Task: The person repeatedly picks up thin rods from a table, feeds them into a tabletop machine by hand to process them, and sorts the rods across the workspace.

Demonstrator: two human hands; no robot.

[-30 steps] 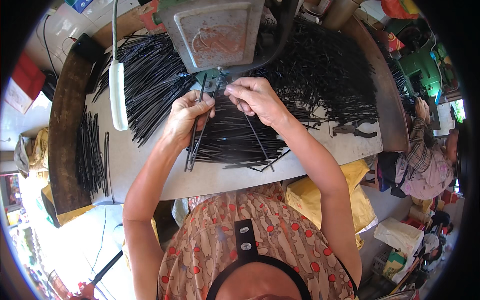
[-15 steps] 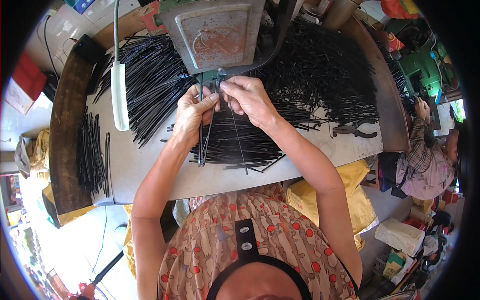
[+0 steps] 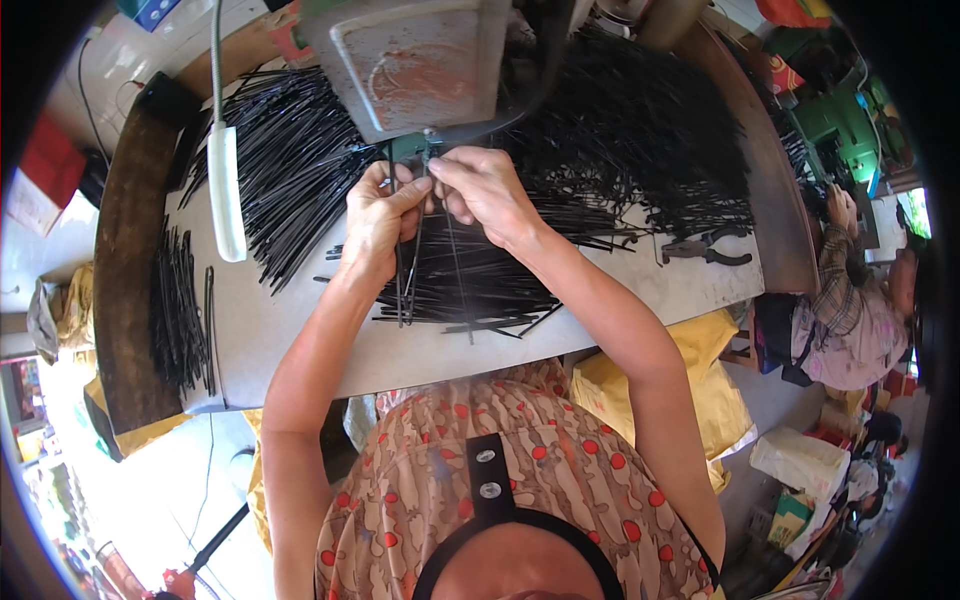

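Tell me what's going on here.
A person's left hand has long thin black strips in its grip, while the right hand pinches another thin dark strip. Both are close together, just below a scuffed grey metal machine head in the picture. Loose black strips lie heaped on the pale tabletop; dark-handled metal pliers lie to the right.

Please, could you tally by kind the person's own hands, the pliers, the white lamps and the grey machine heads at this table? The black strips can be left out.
Hands: 2 (left hand, right hand)
Pliers: 1 pair
White lamp: 1
Grey machine head: 1
Total: 5
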